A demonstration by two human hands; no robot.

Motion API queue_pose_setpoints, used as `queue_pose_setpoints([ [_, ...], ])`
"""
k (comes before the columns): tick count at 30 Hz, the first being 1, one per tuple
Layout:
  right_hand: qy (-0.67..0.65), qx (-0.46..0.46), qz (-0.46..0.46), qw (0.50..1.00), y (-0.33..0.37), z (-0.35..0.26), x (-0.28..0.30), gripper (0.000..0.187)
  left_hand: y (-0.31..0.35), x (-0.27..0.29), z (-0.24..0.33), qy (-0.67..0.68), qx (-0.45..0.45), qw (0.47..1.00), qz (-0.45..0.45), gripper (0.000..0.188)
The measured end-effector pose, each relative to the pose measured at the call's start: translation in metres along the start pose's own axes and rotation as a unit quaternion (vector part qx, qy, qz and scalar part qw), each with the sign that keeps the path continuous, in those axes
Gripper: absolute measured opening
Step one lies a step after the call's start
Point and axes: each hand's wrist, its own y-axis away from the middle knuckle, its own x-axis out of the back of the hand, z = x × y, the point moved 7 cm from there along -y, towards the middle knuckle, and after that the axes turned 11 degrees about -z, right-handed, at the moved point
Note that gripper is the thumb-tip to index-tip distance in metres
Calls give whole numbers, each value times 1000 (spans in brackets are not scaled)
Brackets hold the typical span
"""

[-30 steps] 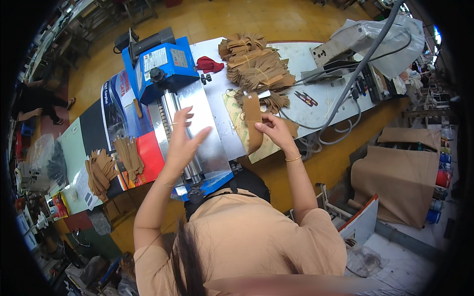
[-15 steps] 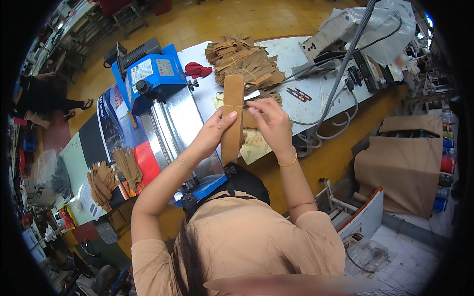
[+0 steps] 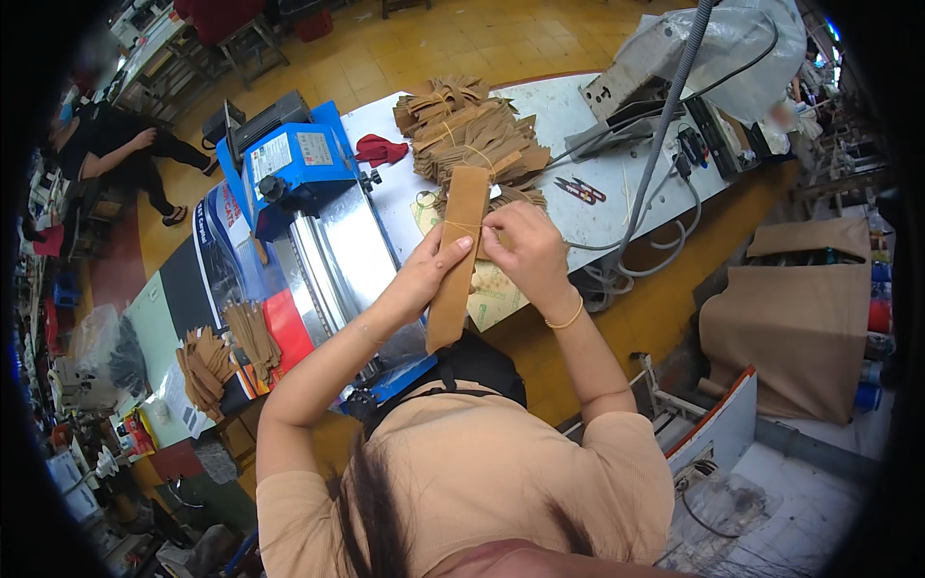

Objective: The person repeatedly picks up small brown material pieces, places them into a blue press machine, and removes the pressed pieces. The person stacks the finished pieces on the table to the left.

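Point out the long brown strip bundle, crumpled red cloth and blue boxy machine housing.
Long brown strip bundle (image 3: 453,289): head view, lower front face.
Crumpled red cloth (image 3: 382,149): head view, its middle.
Blue boxy machine housing (image 3: 308,175): head view, front face.

We see a tan strip (image 3: 451,308) at the centre, a blue-and-silver machine (image 3: 299,185) at ten o'clock and a dark red cloth (image 3: 381,149) at eleven. At twelve we have brown strips (image 3: 462,137) and a yellow tiled floor (image 3: 414,43).

On my feed the roller (image 3: 330,279) looks shiny, smooth metal; strip's (image 3: 454,289) matt, maybe leather; rag's (image 3: 381,149) cloth.
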Motion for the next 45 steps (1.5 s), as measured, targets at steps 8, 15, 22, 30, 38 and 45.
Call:
queue_pose_setpoints([
  [8, -701, -57, 6, 711, 29, 60, 28, 17, 11, -1, 17, -112, 94, 985, -96, 45],
  [15, -407, -227, 319, 825, 74, 194, 80, 13, 14, -50, -15, -83, 197, 958, -191, 48],
  [22, -131, -514, 6, 848, 127, 294, -15, 27, -3, -31, -18, 155, 133, 978, -43, 54],
  [30, -252, -351, -121, 894, 79, 209, -34, 63, -10, -18, -21, 141, 68, 988, 14, 54],
  [38, -109, -165, -3, 980, 21, 24, 2, 45, -23, -5, -14, -101, -61, 991, 60, 51],
  [45, -123, -158, 81, 976, 16, 8, -2, 24, -18, -8, -6, -70, -109, 990, 55, 62],
])
